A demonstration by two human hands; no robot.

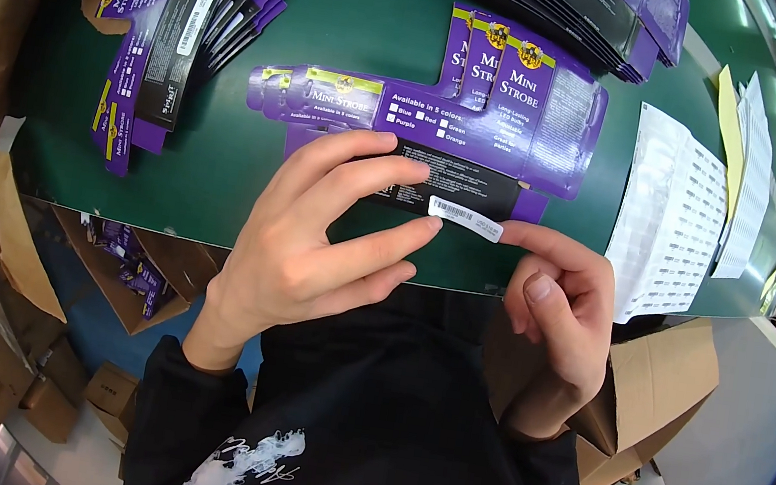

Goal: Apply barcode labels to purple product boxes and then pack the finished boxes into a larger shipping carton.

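In the head view, a white barcode sticker [466, 220] sits just past the middle, toward 2 o'clock, over the black panel of a flat purple box [509, 155]. Left hand [320, 233] is spread wide, one fingertip on the sticker's left end. Right hand [564, 297] is half curled, thumb clear, index tip at the other end. Fanned boxes [174, 34] at 10 o'clock, sticker sheets [671, 218] near 3, all on a green tabletop [339, 22].
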